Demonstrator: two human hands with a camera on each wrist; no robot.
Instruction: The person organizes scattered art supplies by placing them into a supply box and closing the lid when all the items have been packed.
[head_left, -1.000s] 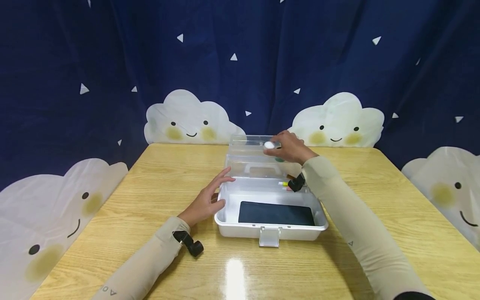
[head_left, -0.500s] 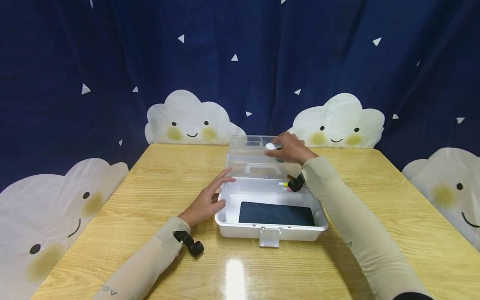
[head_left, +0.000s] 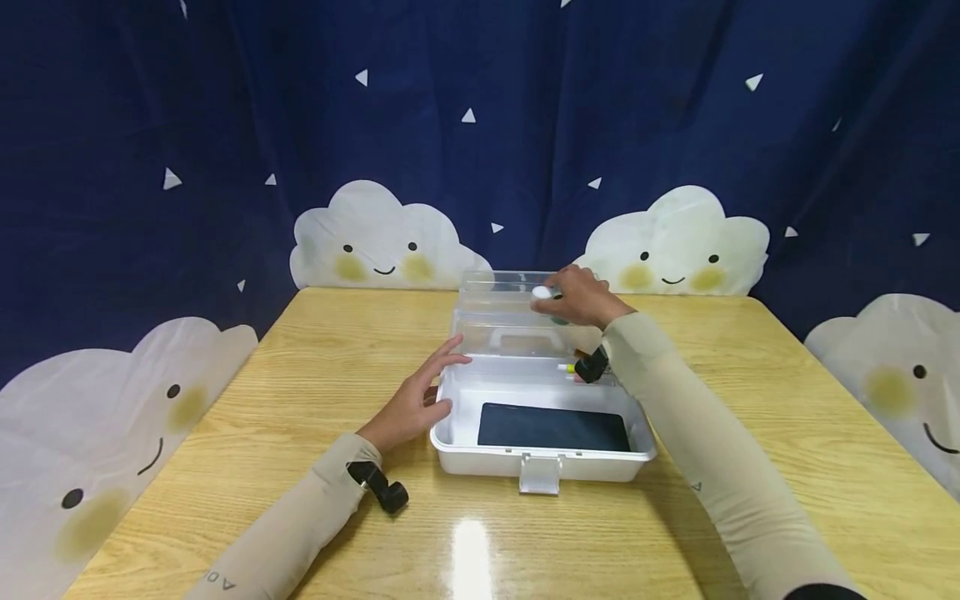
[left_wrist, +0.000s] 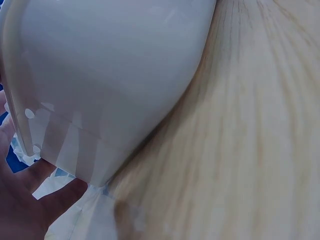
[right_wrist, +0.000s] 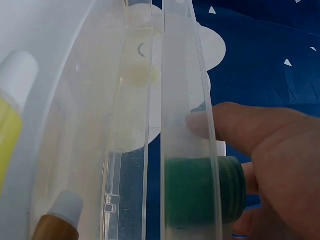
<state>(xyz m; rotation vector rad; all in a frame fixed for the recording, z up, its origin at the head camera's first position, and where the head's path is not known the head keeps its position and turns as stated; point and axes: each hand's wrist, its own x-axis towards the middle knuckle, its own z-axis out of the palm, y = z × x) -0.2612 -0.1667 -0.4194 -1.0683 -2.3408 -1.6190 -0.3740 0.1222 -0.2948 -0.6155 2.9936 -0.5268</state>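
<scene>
A white plastic storage box stands on the wooden table with clear hinged trays raised at its back. My left hand touches the box's left side with fingers spread; in the left wrist view its fingertips meet the outer wall. Over the far tray, my right hand pinches a small white round-topped item between thumb and fingers. A green jar with a ridged edge sits in that tray, right by the right hand. The hand covers most of what it holds, and I cannot tell its kind.
A flat dark slab lies in the box. White-capped tubes, one yellow and one brown, lie in the nearer part. A clear latch hangs at the front. Behind the table hangs a navy curtain with clouds.
The white item in my right hand has shifted slightly down and to the right, with the hand barely moving. My left hand has stayed in place at the box.
</scene>
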